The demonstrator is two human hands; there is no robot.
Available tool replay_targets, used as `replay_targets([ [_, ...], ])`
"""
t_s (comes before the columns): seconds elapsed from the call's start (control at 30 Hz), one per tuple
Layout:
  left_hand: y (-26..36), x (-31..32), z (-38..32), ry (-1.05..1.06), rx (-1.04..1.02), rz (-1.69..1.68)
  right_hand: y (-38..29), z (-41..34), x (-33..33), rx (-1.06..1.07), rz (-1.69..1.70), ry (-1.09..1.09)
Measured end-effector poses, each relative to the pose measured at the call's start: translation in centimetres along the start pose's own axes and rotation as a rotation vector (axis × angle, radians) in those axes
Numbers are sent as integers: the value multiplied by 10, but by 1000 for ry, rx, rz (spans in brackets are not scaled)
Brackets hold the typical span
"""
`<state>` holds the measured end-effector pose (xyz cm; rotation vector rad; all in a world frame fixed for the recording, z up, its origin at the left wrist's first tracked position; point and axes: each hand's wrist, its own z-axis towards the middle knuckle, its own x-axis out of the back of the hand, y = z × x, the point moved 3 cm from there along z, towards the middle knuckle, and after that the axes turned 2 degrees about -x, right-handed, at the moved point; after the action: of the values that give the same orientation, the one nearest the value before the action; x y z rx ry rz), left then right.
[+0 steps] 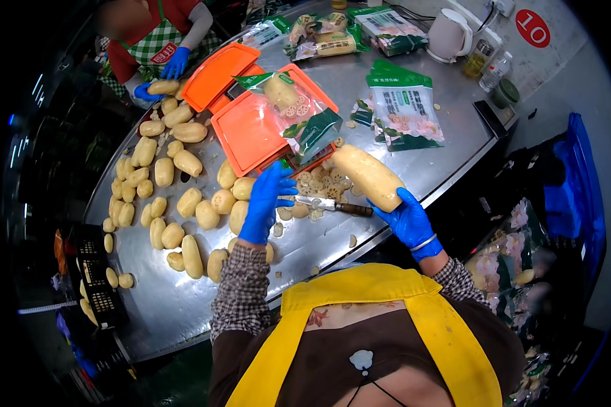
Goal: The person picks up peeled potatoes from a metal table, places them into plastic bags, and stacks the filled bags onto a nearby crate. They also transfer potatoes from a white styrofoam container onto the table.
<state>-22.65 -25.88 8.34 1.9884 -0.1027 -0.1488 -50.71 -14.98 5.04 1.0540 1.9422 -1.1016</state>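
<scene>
My right hand (411,224), in a blue glove, grips the near end of a long peeled lotus root section (369,175). My left hand (270,201), gloved alike, is raised over the steel table with its fingers apart and nothing seen in it. Between the hands lies a knife (331,204) with a dark handle, beside a heap of cut lotus root slices (331,180). Ahead, a printed clear bag (298,109) with a lotus root piece inside rests on an orange tray (249,135). Many peeled lotus root pieces (188,202) lie to the left.
Printed bags (407,112) lie flat at the right. Filled bags (326,40), a kettle (445,35), bottles (496,71) and a phone (490,119) line the far side. A black crate (99,274) is at the left edge. A co-worker (158,40) handles lotus root across the table.
</scene>
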Motion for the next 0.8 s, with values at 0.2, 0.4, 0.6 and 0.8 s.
replay_targets([
  [0.2,2,-27,44,82,106,62,7,26,-15,-64,106,-124],
  [0.4,4,-25,50,55,-168,-6,22,81,-69,-13,-83,-268],
  [0.6,9,-1,56,180,-143,-268,32,134,-121,150,-574,-274],
  [0.8,17,7,61,175,-209,-287,34,137,-130,296,-694,-143],
])
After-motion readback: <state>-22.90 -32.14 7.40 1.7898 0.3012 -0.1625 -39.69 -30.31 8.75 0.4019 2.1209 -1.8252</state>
